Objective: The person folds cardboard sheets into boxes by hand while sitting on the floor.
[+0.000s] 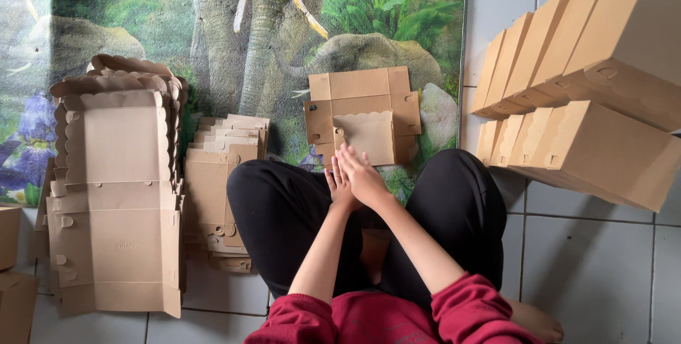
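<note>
Fingers (pixel 339 174) of the left hand (pixel 342 186) and right hand (pixel 363 177) lie flat, holding nothing, overlapped at the near edge of a flat brown cardboard box blank (pixel 362 113) on the elephant-print mat (pixel 248 46). Folding looks barely begun; raising a flap would come next. Stacked blanks (pixel 117 195) lie left, folded brown boxes (pixel 596 81) right.

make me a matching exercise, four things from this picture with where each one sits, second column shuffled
Things:
1. flat box blank
2. tall stack of scalloped blanks
3. folded boxes
4. smaller stack of blanks

Places:
A. far left, on the floor
B. right side, in rows on the white tiles
C. on the mat, just ahead of the hands
D. beside the person's left knee

Pairs: 1-C, 2-A, 3-B, 4-D
</note>
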